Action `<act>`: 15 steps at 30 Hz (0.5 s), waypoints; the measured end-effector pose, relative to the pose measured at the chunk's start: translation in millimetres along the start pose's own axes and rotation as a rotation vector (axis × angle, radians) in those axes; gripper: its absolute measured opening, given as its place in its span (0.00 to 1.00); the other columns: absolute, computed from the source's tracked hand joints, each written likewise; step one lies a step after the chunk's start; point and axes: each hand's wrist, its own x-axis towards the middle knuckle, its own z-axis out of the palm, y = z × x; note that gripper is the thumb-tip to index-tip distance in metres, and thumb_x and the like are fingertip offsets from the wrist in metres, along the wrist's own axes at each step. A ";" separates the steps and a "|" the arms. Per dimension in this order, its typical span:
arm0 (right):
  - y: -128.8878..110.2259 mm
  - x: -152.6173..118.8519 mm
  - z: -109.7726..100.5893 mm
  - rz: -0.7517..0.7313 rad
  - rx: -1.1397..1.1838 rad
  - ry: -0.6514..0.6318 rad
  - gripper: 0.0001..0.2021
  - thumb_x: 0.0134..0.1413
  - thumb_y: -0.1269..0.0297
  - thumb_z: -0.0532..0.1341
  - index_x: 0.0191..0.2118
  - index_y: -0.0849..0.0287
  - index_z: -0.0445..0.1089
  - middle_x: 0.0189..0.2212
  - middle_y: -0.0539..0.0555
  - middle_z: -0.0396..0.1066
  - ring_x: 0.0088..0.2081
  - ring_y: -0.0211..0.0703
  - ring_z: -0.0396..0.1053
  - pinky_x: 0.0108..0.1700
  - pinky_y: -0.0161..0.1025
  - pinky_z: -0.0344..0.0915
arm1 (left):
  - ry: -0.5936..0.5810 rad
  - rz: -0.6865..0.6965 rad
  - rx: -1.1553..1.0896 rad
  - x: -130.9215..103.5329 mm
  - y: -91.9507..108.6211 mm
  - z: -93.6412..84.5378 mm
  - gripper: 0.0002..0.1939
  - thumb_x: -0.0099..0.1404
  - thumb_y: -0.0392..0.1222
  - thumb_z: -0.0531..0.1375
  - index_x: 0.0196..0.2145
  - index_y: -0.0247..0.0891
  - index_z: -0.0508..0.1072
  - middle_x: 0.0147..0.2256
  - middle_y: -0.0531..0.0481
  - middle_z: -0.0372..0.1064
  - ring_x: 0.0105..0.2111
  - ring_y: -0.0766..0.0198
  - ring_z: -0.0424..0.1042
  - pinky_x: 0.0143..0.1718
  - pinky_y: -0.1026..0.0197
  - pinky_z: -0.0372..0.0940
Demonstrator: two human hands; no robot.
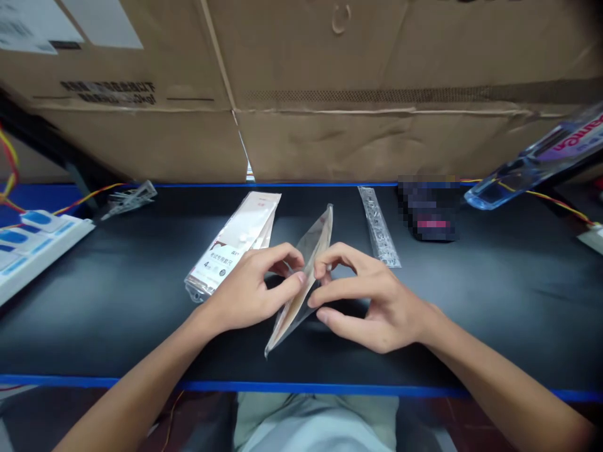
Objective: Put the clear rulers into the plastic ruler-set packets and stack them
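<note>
A clear plastic sleeve [294,307] with a brownish card or paper inside stands tilted on edge over the black table mat, its long opening facing me. My left hand [266,282] pinches the sleeve's left side between thumb and index finger. On the opposite side my right hand [367,292] holds the sleeve with curled fingertips, its thumb a little apart below. Just left of my left hand lies a white printed packet [230,242] in clear wrap. A clear plastic ruler-like strip [379,226] rests beyond my right hand.
A large cardboard box [330,144] walls off the back. At left are a white power strip [42,242] and a few clear pieces [129,199]. On the right are a blurred-out dark object [428,213] and a clear bottle [532,157]. The table has a blue front edge [311,389].
</note>
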 end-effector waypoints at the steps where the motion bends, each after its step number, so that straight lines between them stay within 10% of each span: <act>1: -1.0 0.0 -0.5 -0.001 0.013 -0.028 0.13 0.56 0.77 0.64 0.44 0.54 0.76 0.46 0.57 0.67 0.45 0.44 0.70 0.47 0.43 0.72 | 0.022 -0.001 0.022 0.4 -1.2 0.3 0.05 0.69 0.40 0.59 0.38 0.40 0.74 0.36 0.54 0.77 0.36 0.64 0.75 0.41 0.62 0.69; 7: -3.4 -3.1 8.0 -0.058 -0.110 -0.173 0.11 0.59 0.76 0.61 0.44 0.58 0.76 0.44 0.58 0.71 0.40 0.42 0.71 0.43 0.40 0.70 | 0.063 0.011 0.152 0.5 -5.6 -2.1 0.06 0.67 0.41 0.59 0.32 0.40 0.71 0.30 0.55 0.73 0.32 0.64 0.72 0.37 0.62 0.66; 15: -7.4 -0.2 7.2 0.045 -0.142 0.018 0.07 0.56 0.65 0.67 0.39 0.58 0.71 0.35 0.53 0.65 0.35 0.41 0.65 0.37 0.40 0.64 | -0.020 0.003 0.125 -0.5 -3.4 -4.3 0.09 0.66 0.47 0.62 0.34 0.40 0.70 0.32 0.54 0.72 0.33 0.63 0.72 0.37 0.60 0.67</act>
